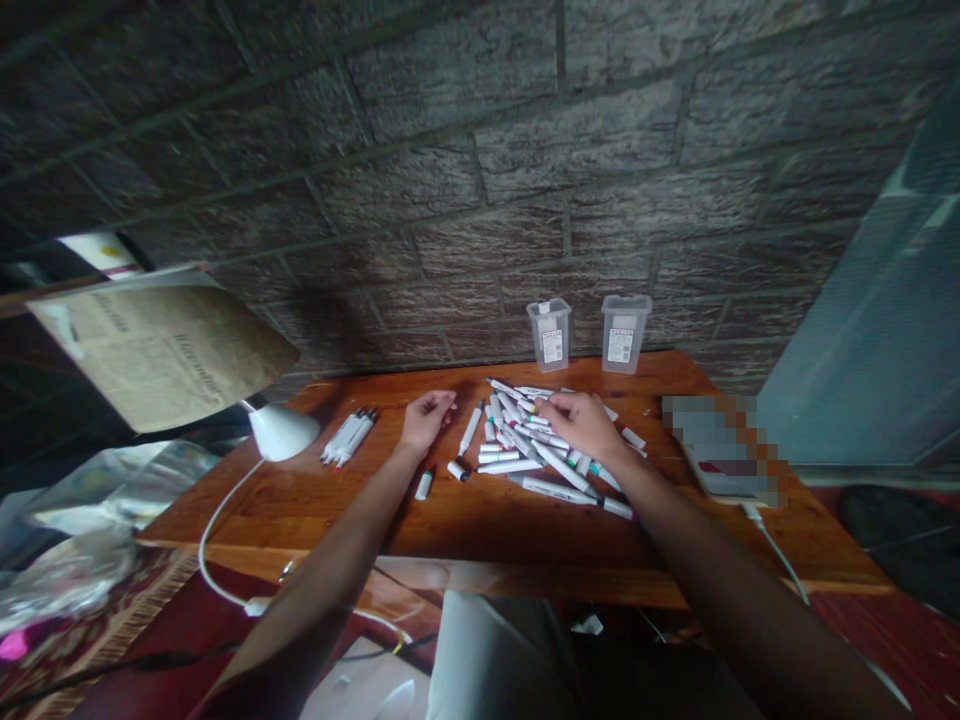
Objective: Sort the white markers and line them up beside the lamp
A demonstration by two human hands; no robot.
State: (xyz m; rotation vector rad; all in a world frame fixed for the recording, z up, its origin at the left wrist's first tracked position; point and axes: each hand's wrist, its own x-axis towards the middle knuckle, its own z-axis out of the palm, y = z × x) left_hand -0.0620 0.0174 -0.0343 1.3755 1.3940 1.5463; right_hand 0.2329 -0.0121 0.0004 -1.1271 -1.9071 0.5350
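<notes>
On the wooden table lies a loose pile of white markers (555, 487) with caps of various colours. My right hand (583, 422) is over the pile, thumb and fingers closed around a marker that they mostly hide. To the left of the pile, my left hand (427, 420) hovers just above the table with its fingers curled together; nothing shows in them. Between the hands are a single marker (471, 428) and a dark-ended cap (458, 470). Near my left wrist is a white cap with a green end (424, 485). Farther left, several markers (349, 437) lie side by side.
Two clear plastic containers (550, 340) with labels stand at the table's back edge by the stone wall (487, 230). A lamp (281, 432) with a paper shade stands at the left. At the right, a blurred-out device (716, 450) is attached to a white cable (776, 550).
</notes>
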